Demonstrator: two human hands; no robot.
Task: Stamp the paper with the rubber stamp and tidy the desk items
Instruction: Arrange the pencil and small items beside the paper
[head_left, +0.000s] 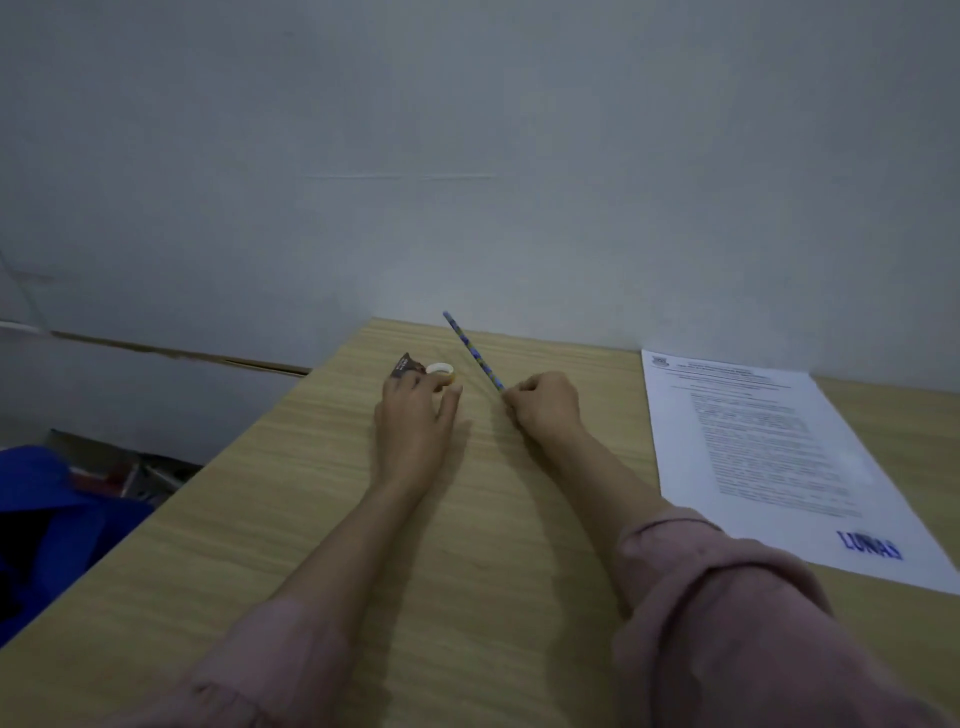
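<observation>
A printed paper (769, 447) lies on the right of the wooden desk (291, 530), with a blue "LUNAS" stamp mark (870, 544) near its lower corner. My right hand (545, 402) pinches the near end of a blue patterned pencil (470, 348) that points away toward the wall. My left hand (415, 415) rests on the desk with its fingertips on a small white tape roll (441, 370). A small dark packet (404, 365) lies just left of the roll, touching my fingers. No rubber stamp is in view.
A grey wall stands right behind the desk's far edge. Left of the desk, lower down, are a blue bag or cloth (47, 525) and some clutter (119, 475). Pink rolled sleeves cover both forearms.
</observation>
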